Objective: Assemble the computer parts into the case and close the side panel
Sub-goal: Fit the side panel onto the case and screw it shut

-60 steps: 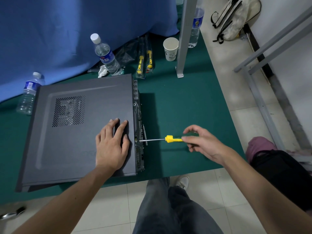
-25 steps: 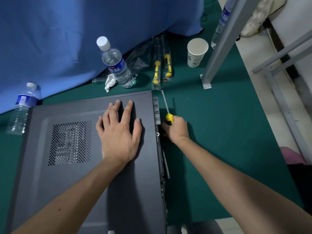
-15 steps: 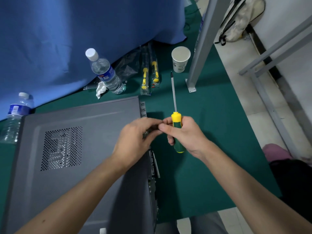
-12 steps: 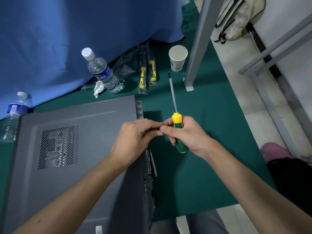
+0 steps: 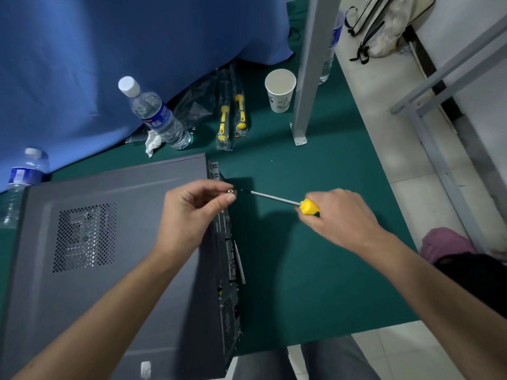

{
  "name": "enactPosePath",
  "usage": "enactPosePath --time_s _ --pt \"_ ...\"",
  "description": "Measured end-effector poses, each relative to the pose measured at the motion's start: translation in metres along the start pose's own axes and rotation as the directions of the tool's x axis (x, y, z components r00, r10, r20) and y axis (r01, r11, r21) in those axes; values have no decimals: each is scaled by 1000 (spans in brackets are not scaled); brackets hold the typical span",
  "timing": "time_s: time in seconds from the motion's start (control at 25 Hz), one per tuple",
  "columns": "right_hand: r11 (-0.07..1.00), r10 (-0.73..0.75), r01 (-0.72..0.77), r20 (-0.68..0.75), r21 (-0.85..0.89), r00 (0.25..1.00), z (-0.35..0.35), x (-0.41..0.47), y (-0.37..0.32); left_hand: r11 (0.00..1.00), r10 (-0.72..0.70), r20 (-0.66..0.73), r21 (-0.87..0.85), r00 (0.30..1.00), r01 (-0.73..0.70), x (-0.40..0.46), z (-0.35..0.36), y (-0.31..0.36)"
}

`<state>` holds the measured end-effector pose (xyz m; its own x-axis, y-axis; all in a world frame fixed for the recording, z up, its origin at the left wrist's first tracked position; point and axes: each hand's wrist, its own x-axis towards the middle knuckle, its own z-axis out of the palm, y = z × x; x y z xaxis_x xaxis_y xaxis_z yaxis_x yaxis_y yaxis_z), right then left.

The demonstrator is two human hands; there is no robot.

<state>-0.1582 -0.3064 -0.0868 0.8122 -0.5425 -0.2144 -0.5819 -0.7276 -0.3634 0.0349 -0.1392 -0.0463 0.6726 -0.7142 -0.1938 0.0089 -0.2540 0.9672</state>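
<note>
The grey computer case (image 5: 115,242) lies flat on the green table with its vented side panel on top and its rear face turned right. My left hand (image 5: 192,215) hovers over the panel's upper right corner, pinching a small brass screw (image 5: 231,191) between thumb and forefinger. My right hand (image 5: 340,218) grips the yellow and green screwdriver (image 5: 308,207) by its handle. The shaft points left, and its tip is a short gap from the screw head.
Two water bottles (image 5: 156,116) (image 5: 20,182) stand behind the case by a blue cloth. Bagged screwdrivers (image 5: 231,119), a paper cup (image 5: 280,90) and a grey metal post (image 5: 307,78) sit at the back. The table's edge (image 5: 384,165) runs along the right, with floor beyond.
The screwdriver has swung from pointing away to pointing left at the screw. My hands have parted, the left keeping the screw at the case's rear edge.
</note>
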Motion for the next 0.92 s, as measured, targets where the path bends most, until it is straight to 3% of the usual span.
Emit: enactPosePath --time_s 0.48,0.6,0.8,0.92 --pt "988 -92 90 -7 -124 996 -6 2 3 986 24 35 163 999 -30 1 6 4" --pt "982 -85 88 25 -165 996 -7 1 1 958 51 52 281 997 -63 1 5 5" --pt "948 -94 121 104 -293 990 -13 3 -1 704 183 218 652 959 -282 2 -1 9" --pt "966 -161 200 219 -166 962 -19 7 -5 588 114 282 754 953 -293 13 -5 12"
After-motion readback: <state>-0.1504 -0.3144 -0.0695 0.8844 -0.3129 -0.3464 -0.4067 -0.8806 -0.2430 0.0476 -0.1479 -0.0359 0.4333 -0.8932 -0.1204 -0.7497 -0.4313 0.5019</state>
